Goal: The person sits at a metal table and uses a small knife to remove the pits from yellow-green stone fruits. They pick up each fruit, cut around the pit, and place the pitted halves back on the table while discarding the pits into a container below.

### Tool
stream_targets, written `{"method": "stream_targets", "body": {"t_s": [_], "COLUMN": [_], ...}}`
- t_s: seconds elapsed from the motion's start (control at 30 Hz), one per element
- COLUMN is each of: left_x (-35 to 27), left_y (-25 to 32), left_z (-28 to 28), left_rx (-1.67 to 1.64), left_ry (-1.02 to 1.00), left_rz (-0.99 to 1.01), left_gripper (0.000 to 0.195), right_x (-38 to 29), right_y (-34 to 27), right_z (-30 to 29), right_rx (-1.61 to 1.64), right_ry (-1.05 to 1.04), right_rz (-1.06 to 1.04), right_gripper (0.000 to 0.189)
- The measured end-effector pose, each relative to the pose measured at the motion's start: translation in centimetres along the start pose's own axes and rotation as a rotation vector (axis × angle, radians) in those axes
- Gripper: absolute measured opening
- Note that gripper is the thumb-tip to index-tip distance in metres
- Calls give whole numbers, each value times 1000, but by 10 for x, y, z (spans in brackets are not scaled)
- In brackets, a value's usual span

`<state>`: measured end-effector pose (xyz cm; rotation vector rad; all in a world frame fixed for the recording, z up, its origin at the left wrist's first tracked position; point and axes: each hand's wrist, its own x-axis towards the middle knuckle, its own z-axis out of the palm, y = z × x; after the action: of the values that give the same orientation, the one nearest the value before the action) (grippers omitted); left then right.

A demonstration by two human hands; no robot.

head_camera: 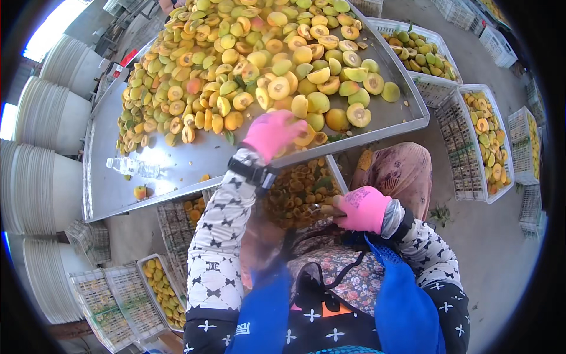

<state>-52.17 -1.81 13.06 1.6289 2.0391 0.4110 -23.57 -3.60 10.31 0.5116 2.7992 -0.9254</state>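
Note:
Halved yellow-green stone fruits (278,87) lie heaped on a metal table (106,177). My left hand (275,132), in a pink glove, reaches over the table's near edge, its fingers at the fruits there; whether it grips one cannot be told. My right hand (362,209), also gloved in pink, is closed on the handle of a small tool (329,209) with a metal end. That tool is held above a crate of small fruit pieces (300,190) below the table edge, between my arms.
A plastic bottle (135,167) lies on the table at left, near a single fruit (140,192). White plastic crates of fruit (486,141) stand at right, another (163,292) at lower left. Stacks of round white containers (40,186) line the left. Someone's hand (170,5) shows at the top.

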Motion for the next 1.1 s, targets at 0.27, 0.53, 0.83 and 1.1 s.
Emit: {"method": "stream_targets", "body": {"t_s": [0.27,0.53,0.83,1.1], "left_x": [15,-53,-111,-113], "left_y": [2,-15,44,48], "left_z": [30,3,33,32], "left_rx": [333,-1217,-1471,-1759], "left_ry": [-107,212,60,218], "left_rz": [60,31,85,13], "left_gripper": [51,53,49,50], "right_x": [6,15,58,55], "right_y": [5,-23,-15,-34], "right_z": [-7,-31,-37,-41], "right_rx": [101,632,805,740], "right_ry": [170,520,497,765], "right_rz": [28,211,1,47], "right_gripper": [27,31,47,32]}}
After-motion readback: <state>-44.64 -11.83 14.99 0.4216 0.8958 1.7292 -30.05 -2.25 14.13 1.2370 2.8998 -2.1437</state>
